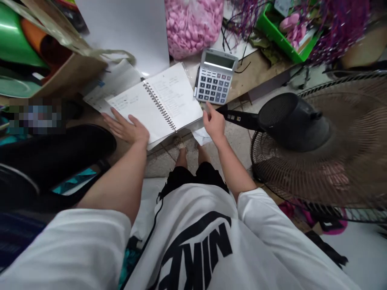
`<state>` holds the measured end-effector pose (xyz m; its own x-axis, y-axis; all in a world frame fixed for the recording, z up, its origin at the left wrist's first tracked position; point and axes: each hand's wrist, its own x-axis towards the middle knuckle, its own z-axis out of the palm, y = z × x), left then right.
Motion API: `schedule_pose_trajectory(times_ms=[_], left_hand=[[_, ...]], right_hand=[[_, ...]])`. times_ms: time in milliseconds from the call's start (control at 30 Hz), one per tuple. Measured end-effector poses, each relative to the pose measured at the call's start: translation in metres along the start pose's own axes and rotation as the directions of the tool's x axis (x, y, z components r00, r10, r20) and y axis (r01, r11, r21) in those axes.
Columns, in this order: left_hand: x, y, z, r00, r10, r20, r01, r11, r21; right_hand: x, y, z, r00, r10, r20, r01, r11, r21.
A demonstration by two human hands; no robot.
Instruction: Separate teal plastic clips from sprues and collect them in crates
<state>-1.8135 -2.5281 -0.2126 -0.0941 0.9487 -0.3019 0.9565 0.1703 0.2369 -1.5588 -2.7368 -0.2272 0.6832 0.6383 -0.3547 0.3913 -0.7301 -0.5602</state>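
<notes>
A spiral notebook [178, 90] lies spread on the table, with handwriting on both pages. My left hand [130, 129] rests flat on its left page near the lower edge, fingers spread. At the right page's lower corner is my right hand [214, 123], its index finger stretched toward the bottom of a silver calculator [216, 76] and its thumb apart from it. The other fingers of that hand are curled and partly hidden. A slim dark pen [196, 82] lies along the calculator's left side.
A bag of pink pieces [193, 28] stands behind the calculator. A green tray [281, 36] sits at the back right. A large black fan [302, 133] is close by my right arm. Loose papers [113, 86] lie left of the notebook, near a cardboard box [69, 74].
</notes>
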Motion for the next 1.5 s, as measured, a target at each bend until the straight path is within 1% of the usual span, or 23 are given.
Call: schedule_pose_trajectory(times_ms=[100, 200, 300, 400, 467, 567, 633, 767, 867, 967, 1033, 1100, 1200, 1267, 1333, 1433, 1500], left_hand=[[-0.004, -0.001, -0.002, 1.0, -0.006, -0.015, 0.007, 0.999, 0.046], [-0.008, -0.003, -0.005, 1.0, -0.007, -0.018, 0.008, 0.998, 0.063], [-0.008, -0.004, -0.004, 1.0, -0.019, 0.002, 0.018, 0.999, 0.05], [-0.007, -0.006, -0.001, 0.999, -0.044, 0.015, 0.044, 0.998, 0.035], [-0.005, -0.007, 0.002, 0.998, -0.058, -0.006, 0.058, 0.996, 0.061], [-0.004, -0.01, 0.004, 0.998, -0.058, -0.035, 0.062, 0.992, 0.113], [-0.004, -0.011, 0.005, 0.998, -0.048, -0.041, 0.053, 0.992, 0.119], [-0.004, -0.012, 0.005, 0.998, -0.045, -0.053, 0.051, 0.993, 0.108], [-0.003, -0.013, 0.006, 0.998, -0.047, -0.048, 0.052, 0.992, 0.112], [-0.001, -0.016, 0.008, 0.998, -0.041, -0.051, 0.046, 0.993, 0.106], [0.0, -0.018, 0.01, 0.997, -0.036, -0.071, 0.043, 0.994, 0.098], [0.0, -0.021, 0.011, 0.996, -0.025, -0.086, 0.033, 0.995, 0.094], [0.001, -0.023, 0.014, 0.996, -0.011, -0.093, 0.02, 0.995, 0.098], [0.001, -0.025, 0.015, 0.995, -0.008, -0.098, 0.018, 0.995, 0.1], [0.001, -0.026, 0.016, 0.994, -0.003, -0.107, 0.013, 0.995, 0.095], [0.0, -0.025, 0.016, 0.994, 0.003, -0.107, 0.007, 0.996, 0.091], [0.0, -0.023, 0.014, 0.995, -0.006, -0.095, 0.016, 0.995, 0.103]], right_hand=[[0.011, -0.019, 0.0, 1.0, -0.004, -0.02, 0.004, 0.999, -0.036], [0.012, -0.03, 0.0, 0.999, 0.041, -0.033, -0.042, 0.999, -0.028], [0.013, -0.032, -0.004, 0.994, 0.112, -0.017, -0.112, 0.992, -0.06], [0.017, -0.032, -0.014, 0.992, 0.118, -0.041, -0.122, 0.985, -0.124], [0.022, -0.034, -0.021, 0.991, 0.127, -0.046, -0.133, 0.976, -0.175], [0.026, -0.042, -0.032, 0.982, 0.186, -0.016, -0.184, 0.95, -0.251], [0.026, -0.046, -0.036, 0.978, 0.209, -0.012, -0.204, 0.943, -0.261], [0.022, -0.042, -0.031, 0.985, 0.17, -0.014, -0.169, 0.959, -0.229], [0.023, -0.032, -0.023, 0.992, 0.127, 0.027, -0.117, 0.965, -0.234], [0.027, -0.027, -0.018, 0.989, 0.136, 0.06, -0.116, 0.959, -0.26], [0.03, -0.031, -0.018, 0.984, 0.159, 0.079, -0.128, 0.945, -0.303], [0.029, -0.04, -0.02, 0.978, 0.177, 0.112, -0.127, 0.927, -0.352], [0.02, -0.058, -0.021, 0.966, 0.187, 0.176, -0.108, 0.917, -0.384], [0.013, -0.064, -0.02, 0.959, 0.191, 0.21, -0.103, 0.923, -0.37], [0.006, -0.061, -0.018, 0.961, 0.19, 0.199, -0.117, 0.936, -0.331], [0.001, -0.045, -0.02, 0.973, 0.209, 0.099, -0.18, 0.953, -0.242], [0.002, -0.033, -0.024, 0.966, 0.252, 0.055, -0.233, 0.946, -0.226]])
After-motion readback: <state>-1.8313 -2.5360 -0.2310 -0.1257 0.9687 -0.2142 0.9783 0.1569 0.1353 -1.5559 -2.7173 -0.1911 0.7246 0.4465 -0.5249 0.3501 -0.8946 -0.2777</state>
